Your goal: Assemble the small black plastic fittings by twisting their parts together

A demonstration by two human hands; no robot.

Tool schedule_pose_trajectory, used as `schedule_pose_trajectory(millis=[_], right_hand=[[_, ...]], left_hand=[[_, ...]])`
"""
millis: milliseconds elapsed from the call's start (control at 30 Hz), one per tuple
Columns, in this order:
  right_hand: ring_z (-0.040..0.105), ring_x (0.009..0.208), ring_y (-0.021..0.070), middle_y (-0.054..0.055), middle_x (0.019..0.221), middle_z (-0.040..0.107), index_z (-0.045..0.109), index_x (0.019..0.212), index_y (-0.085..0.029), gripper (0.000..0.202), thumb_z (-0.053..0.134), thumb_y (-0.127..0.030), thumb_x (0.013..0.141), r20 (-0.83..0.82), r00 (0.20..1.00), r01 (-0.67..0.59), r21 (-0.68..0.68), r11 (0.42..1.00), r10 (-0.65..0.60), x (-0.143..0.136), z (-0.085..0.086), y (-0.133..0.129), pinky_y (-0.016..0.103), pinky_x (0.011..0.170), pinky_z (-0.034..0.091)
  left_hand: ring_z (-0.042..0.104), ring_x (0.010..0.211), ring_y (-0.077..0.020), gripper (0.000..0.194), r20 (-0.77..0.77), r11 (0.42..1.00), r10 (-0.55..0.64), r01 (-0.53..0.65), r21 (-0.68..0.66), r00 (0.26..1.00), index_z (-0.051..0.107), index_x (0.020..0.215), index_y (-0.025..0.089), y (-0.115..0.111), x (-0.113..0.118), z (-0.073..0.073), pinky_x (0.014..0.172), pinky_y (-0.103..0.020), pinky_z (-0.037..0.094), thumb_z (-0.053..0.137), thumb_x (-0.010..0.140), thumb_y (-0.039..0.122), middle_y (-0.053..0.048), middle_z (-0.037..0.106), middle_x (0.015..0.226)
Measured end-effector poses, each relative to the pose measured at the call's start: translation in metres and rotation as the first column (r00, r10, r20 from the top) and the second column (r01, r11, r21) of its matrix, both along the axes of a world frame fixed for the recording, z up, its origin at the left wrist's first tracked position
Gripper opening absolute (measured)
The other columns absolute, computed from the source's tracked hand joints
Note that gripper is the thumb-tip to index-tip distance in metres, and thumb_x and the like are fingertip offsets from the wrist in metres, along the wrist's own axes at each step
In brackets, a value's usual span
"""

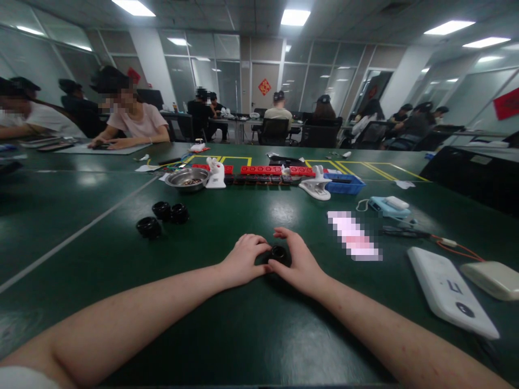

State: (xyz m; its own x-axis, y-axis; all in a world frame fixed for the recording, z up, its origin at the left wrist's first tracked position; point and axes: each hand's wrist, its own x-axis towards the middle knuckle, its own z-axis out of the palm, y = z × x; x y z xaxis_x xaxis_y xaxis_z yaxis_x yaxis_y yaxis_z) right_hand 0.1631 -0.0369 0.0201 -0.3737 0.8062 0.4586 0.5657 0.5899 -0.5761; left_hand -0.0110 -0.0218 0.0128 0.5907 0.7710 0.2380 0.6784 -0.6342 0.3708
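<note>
A small black ring-shaped part (279,253), hollow at the top, stands on the green table between my two hands. My left hand (244,259) curves in from the left, its fingertips and thumb against the part's side. From the right, my right hand (300,263) closes around it, with the thumb in front and the fingers behind. Farther left on the table, three similar black parts stand close together: one in front (149,227), one behind (161,210) and one to the right (179,213).
Beyond my hands are a metal bowl (188,180) with small pieces, a red strip (265,170), white clamp stands (215,174) and a blue tray (344,185). To the right lie a white power bank (452,292), a beige case (491,280) and cables. Several people sit farther back.
</note>
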Motion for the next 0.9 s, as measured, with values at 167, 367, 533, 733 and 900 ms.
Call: schedule_pose_trajectory(millis=[167,367,533,733,900], right_hand=[[0.052,0.082,0.0226,0.005,0.086,0.053,0.042,0.105,-0.018,0.051,0.065,-0.03,0.062,0.022,0.99,0.142,-0.035,0.989,-0.142,-0.0016,-0.0018,0.0038,0.04,0.075,0.044],[0.051,0.096,0.021,0.005,0.099,0.055,0.037,0.111,-0.02,0.053,0.051,-0.009,0.062,-0.009,0.998,-0.067,-0.031,0.997,0.067,0.0002,0.0011,-0.0001,0.039,0.088,0.038],[0.051,0.092,0.0238,0.008,0.099,0.052,0.039,0.111,-0.018,0.051,0.061,-0.025,0.065,0.007,0.999,0.042,-0.016,0.999,-0.042,0.0,0.0005,0.0005,0.041,0.082,0.041],[0.054,0.085,0.0202,0.004,0.088,0.055,0.039,0.107,-0.019,0.046,0.057,-0.017,0.065,-0.012,0.999,0.033,-0.07,0.997,-0.034,-0.0018,-0.0008,0.0017,0.038,0.08,0.043],[0.048,0.1,0.0214,0.007,0.105,0.052,0.031,0.117,-0.02,0.058,0.053,-0.012,0.064,-0.039,0.999,-0.017,-0.005,1.0,0.017,-0.0008,-0.0007,0.0003,0.04,0.09,0.037]], left_hand=[[0.045,0.097,-0.0227,0.031,0.009,1.0,0.008,-0.008,-0.005,1.0,0.059,0.095,0.019,-0.0007,0.0006,0.0005,0.088,-0.039,0.036,0.059,0.073,0.041,-0.006,0.054,0.102],[0.044,0.097,-0.023,0.029,0.0,1.0,0.005,-0.005,-0.004,1.0,0.059,0.094,0.02,-0.0005,0.0002,-0.0006,0.088,-0.04,0.036,0.06,0.072,0.04,-0.005,0.053,0.102],[0.045,0.097,-0.0229,0.03,0.009,1.0,0.0,0.0,-0.013,1.0,0.059,0.095,0.019,-0.0004,-0.0003,-0.0016,0.088,-0.039,0.036,0.059,0.073,0.04,-0.005,0.053,0.103],[0.045,0.096,-0.0224,0.029,0.019,1.0,-0.001,0.001,-0.011,1.0,0.059,0.095,0.019,-0.001,-0.0002,0.0006,0.088,-0.039,0.036,0.059,0.073,0.039,-0.005,0.053,0.101],[0.045,0.097,-0.023,0.03,0.012,1.0,0.001,-0.001,0.001,1.0,0.058,0.095,0.019,-0.0003,0.0001,-0.0005,0.088,-0.04,0.036,0.06,0.072,0.039,-0.005,0.053,0.103]])
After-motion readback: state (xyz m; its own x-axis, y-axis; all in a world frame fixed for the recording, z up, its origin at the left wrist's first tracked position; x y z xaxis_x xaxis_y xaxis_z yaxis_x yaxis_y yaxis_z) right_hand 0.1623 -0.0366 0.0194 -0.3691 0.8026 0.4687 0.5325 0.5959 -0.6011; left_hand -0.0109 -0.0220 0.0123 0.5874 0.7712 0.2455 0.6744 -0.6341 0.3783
